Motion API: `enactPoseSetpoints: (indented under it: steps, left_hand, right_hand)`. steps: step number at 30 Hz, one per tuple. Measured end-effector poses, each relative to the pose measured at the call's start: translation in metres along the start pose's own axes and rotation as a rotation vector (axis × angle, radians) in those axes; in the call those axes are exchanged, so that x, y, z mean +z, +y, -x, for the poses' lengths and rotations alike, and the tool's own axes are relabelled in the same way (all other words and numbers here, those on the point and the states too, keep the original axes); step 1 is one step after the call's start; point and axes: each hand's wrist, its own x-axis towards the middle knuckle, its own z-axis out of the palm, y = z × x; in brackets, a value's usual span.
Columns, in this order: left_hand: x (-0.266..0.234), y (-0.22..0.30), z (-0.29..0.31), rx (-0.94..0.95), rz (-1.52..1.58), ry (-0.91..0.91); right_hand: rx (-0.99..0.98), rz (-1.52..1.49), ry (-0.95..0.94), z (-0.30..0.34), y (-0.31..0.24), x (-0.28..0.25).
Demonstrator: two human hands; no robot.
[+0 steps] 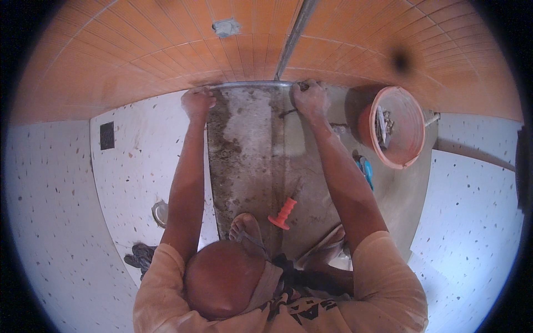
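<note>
A long, straight metal bar (250, 84) lies along the foot of the orange wall, across the far end of a rough mortar strip (247, 127). My left hand (198, 102) is closed at its left end, next to the edge of the white speckled tile. Around the right end my right hand (312, 101) is closed, with the fingertips partly hidden. Both arms reach far forward. Between my forearms, near my foot, rests a chisel (285, 214) with a red ribbed handle and hand guard. Close to my right hand a thin dark rod (288, 112) lies on the grey floor.
An orange bucket (397, 127) with scraps inside stands at the far right. A blue object (365, 171) lies beside my right forearm. Left, the speckled tile (147, 139) has a dark square drain (107, 135), a round metal piece (160, 213) and a dark crumpled cloth (142, 256).
</note>
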Motion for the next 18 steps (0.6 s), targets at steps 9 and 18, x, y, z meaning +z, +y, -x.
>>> enactPoseSetpoints:
  steps: [9, 18]
  left_hand:
    - [0.004, 0.011, 0.011, 0.037, -0.044, 0.021]
    - [0.005, 0.014, 0.015, 0.019, -0.010, 0.025]
  right_hand:
    - [0.009, 0.021, 0.033, 0.000, 0.003, 0.006]
    - [0.019, -0.005, 0.007, -0.003, 0.005, 0.007]
